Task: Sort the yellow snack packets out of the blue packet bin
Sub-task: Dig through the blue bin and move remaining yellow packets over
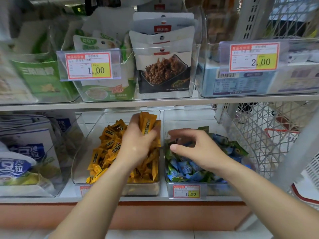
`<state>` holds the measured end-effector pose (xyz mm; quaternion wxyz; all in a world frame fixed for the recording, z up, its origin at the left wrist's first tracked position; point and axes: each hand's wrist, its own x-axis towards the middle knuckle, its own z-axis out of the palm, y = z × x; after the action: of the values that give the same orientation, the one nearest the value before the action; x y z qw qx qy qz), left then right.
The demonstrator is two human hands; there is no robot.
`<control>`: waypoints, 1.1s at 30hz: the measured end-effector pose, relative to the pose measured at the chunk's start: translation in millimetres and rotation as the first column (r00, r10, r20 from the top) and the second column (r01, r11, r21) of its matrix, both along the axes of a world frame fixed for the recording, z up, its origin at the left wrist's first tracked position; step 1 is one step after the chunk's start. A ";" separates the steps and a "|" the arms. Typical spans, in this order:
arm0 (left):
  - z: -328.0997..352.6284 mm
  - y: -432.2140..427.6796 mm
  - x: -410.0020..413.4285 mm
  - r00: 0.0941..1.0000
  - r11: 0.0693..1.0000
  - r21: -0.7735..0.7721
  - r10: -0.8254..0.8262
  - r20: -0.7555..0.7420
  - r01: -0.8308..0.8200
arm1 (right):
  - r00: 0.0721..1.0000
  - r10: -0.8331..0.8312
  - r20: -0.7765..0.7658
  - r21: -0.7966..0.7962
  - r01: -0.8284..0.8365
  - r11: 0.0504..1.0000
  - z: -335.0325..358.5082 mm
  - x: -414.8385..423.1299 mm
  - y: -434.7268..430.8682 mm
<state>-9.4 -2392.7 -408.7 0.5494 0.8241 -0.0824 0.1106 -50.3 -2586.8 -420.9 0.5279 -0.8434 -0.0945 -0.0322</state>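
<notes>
Both arms are bare and come up from the bottom edge. The left forearm runs up and to the right, and the right forearm runs up and to the left, so the hands end up pretty near each other. The left hand is back-up, fingers curled tight round a fistful of yellow packets that stick out the top. The right hand is palm-down and claw-shaped, with the thumb held apart below bent, kinda blurry fingers, nothing pinched between them.

the right hand blurs at its fingertips, and the left forearm hides most of a price tag.
</notes>
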 end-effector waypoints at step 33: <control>-65.0 -136.7 65.4 0.745 0.873 0.327 -0.059 -0.665 0.361 | 0.906 -0.154 -0.394 -0.396 -0.016 0.918 -51.0 42.3 -100.0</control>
<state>56.1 -2529.3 -473.7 0.3549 0.8979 -0.0091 -0.2603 -8.0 -2686.8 -471.8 0.3558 -0.9214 0.0465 0.1490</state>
